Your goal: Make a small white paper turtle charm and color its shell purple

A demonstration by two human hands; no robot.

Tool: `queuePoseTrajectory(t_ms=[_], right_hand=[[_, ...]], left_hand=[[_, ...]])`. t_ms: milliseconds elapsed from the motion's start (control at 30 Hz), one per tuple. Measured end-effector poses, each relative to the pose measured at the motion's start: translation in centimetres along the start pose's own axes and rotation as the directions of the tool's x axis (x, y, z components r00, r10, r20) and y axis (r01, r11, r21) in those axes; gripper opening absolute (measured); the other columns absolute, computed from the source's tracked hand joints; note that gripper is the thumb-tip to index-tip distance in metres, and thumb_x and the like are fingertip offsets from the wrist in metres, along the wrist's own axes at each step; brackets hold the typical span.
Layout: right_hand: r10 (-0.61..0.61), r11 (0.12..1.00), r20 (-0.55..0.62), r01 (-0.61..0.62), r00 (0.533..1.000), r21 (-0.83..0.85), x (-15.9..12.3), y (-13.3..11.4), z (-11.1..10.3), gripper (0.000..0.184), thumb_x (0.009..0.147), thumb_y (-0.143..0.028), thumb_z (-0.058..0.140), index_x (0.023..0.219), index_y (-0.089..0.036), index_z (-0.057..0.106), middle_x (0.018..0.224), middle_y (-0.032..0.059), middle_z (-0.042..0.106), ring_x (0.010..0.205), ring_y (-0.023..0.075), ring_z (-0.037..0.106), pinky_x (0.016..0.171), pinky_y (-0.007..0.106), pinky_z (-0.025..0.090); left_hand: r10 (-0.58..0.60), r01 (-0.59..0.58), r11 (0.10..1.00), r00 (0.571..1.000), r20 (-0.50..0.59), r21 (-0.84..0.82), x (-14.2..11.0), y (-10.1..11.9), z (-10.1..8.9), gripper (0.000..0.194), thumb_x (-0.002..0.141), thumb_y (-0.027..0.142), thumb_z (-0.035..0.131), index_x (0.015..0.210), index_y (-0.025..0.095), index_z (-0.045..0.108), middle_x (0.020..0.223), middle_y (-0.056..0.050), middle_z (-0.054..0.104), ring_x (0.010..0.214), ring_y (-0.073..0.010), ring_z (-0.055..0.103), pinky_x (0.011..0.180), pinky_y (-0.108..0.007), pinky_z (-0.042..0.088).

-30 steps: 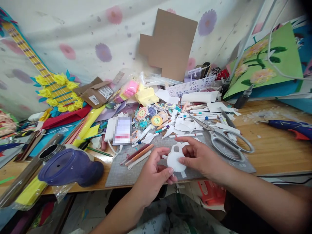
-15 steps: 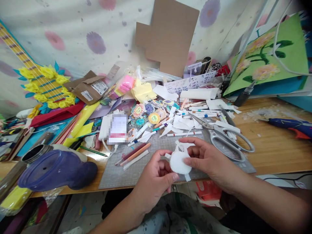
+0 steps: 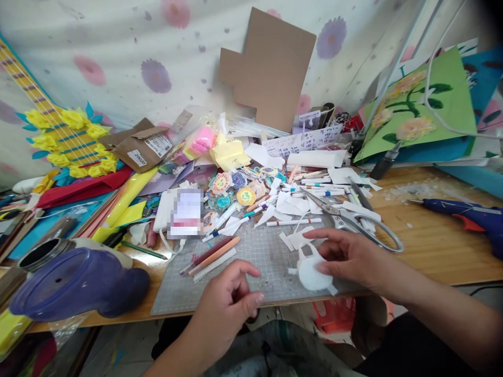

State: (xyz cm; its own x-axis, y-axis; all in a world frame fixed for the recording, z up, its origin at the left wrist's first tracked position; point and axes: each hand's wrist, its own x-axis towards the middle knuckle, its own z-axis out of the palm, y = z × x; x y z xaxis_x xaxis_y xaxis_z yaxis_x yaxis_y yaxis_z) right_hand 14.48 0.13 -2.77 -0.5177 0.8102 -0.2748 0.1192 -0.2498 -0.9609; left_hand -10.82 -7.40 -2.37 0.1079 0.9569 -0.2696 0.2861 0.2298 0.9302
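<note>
My right hand (image 3: 348, 256) pinches a small round white cutout (image 3: 312, 272) by its right side, thumb on its face. The cutout has narrow tabs at its edges and a looped strip on top; it looks like paper or felt. It is over the front of the grey cutting mat (image 3: 271, 285); whether it touches the mat I cannot tell. To its left, my left hand (image 3: 231, 298) holds nothing, its thumb and forefinger apart and the other fingers curled. White paper scraps (image 3: 294, 238) lie just behind the cutout.
Large scissors (image 3: 353, 217) lie behind my right hand. Pencils (image 3: 212, 255) rest on the mat near my left hand. Colourful round cutouts (image 3: 245, 196) and markers are heaped at the back. A blue glue gun (image 3: 467, 209) lies right, a purple lidded container (image 3: 78, 283) left.
My left hand has let go of the white cutout and moved left. My right hand has carried the cutout a little to the right. The camera view has shifted slightly.
</note>
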Motion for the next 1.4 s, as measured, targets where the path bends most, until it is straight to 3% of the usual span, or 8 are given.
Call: queuePoseTrajectory(t_ms=[233,433,500,633,800,1067,1200,1400], right_hand=[[0.05,0.999,0.048,-0.05,0.998,-0.011,-0.4,0.6,-1.0,0.05,0.072,-0.028,0.072,0.118,-0.021,0.052,0.074,-0.0028,0.061,0.065,0.0128,0.057,0.06,0.026,0.042],[0.039,0.999,0.085,-0.04,0.996,0.014,-0.8,-0.3,-1.3,0.05,0.071,-0.031,0.073,0.115,-0.021,0.053,0.072,-0.0039,0.056,0.065,0.0123,0.054,0.059,0.025,0.04],[0.06,0.998,0.082,-0.063,0.995,0.031,-1.3,-0.5,-2.0,0.051,0.071,-0.032,0.073,0.117,-0.02,0.053,0.078,-0.0016,0.058,0.069,0.0132,0.055,0.061,0.025,0.04],[0.066,0.996,0.059,-0.07,0.996,0.059,-1.5,-0.2,-2.9,0.05,0.073,-0.03,0.072,0.118,-0.02,0.053,0.085,0.0009,0.06,0.074,0.014,0.056,0.064,0.026,0.041],[0.014,1.0,-0.018,-0.015,1.0,-0.016,0.1,0.2,-2.3,0.043,0.074,-0.025,0.069,0.114,-0.023,0.056,0.08,-0.0018,0.058,0.073,0.0143,0.056,0.066,0.027,0.042],[-0.198,0.762,-0.027,0.136,0.98,-0.633,0.6,-1.8,-0.9,0.039,0.075,-0.016,0.062,0.113,-0.026,0.059,0.088,0.0007,0.065,0.076,0.0169,0.06,0.07,0.029,0.048],[-0.46,0.458,-0.08,0.159,0.884,-0.874,-0.5,-2.9,-5.6,0.018,0.082,-0.021,0.055,0.097,-0.021,0.065,0.101,0.006,0.068,0.095,0.0211,0.061,0.085,0.032,0.046],[-0.509,0.412,-0.374,-0.162,0.776,-0.897,-1.2,-2.2,-13.9,0.018,0.083,-0.027,0.051,0.085,-0.018,0.066,0.085,0.0079,0.07,0.075,0.0233,0.064,0.067,0.034,0.049]], left_hand=[[0.202,-0.27,0.772,0.963,0.181,0.576,2.1,2.7,-1.9,0.034,0.087,0.039,0.047,0.061,0.019,0.057,0.051,0.003,0.051,0.051,-0.0136,0.053,0.05,-0.023,0.035],[0.529,-0.724,0.187,0.644,0.553,0.664,7.7,3.7,1.6,0.026,0.087,0.015,0.047,0.103,0.025,0.064,0.114,-0.005,0.06,0.099,-0.0223,0.053,0.084,-0.035,0.041],[0.515,-0.75,0.094,0.6,0.612,0.655,9.0,3.5,2.6,0.024,0.088,0.019,0.047,0.105,0.025,0.063,0.11,-0.006,0.061,0.095,-0.022,0.052,0.082,-0.036,0.041],[0.484,-0.69,0.046,0.648,0.589,0.722,10.4,3.7,2.3,0.02,0.086,0.014,0.048,0.095,0.02,0.064,0.097,-0.007,0.064,0.089,-0.0229,0.052,0.078,-0.038,0.042],[0.535,-0.603,0.205,0.728,0.428,0.771,11.8,4.5,1.0,0.021,0.087,0.015,0.044,0.088,0.018,0.065,0.088,-0.006,0.063,0.085,-0.0202,0.053,0.079,-0.035,0.042],[0.462,-0.628,0.155,0.728,0.507,0.762,13.1,5.0,2.9,0.02,0.084,0.021,0.052,0.097,0.028,0.066,0.118,-0.006,0.054,0.103,-0.0275,0.05,0.083,-0.045,0.044],[0.497,-0.532,0.102,0.759,0.42,0.841,13.5,4.4,2.5,0.02,0.084,0.015,0.051,0.088,0.025,0.068,0.118,-0.007,0.056,0.104,-0.0289,0.049,0.085,-0.048,0.042],[0.637,-0.495,0.14,0.708,0.305,0.858,13.0,4.4,0.9,0.03,0.081,0.006,0.047,0.095,0.024,0.068,0.115,-0.01,0.057,0.102,-0.0296,0.049,0.083,-0.048,0.041]])
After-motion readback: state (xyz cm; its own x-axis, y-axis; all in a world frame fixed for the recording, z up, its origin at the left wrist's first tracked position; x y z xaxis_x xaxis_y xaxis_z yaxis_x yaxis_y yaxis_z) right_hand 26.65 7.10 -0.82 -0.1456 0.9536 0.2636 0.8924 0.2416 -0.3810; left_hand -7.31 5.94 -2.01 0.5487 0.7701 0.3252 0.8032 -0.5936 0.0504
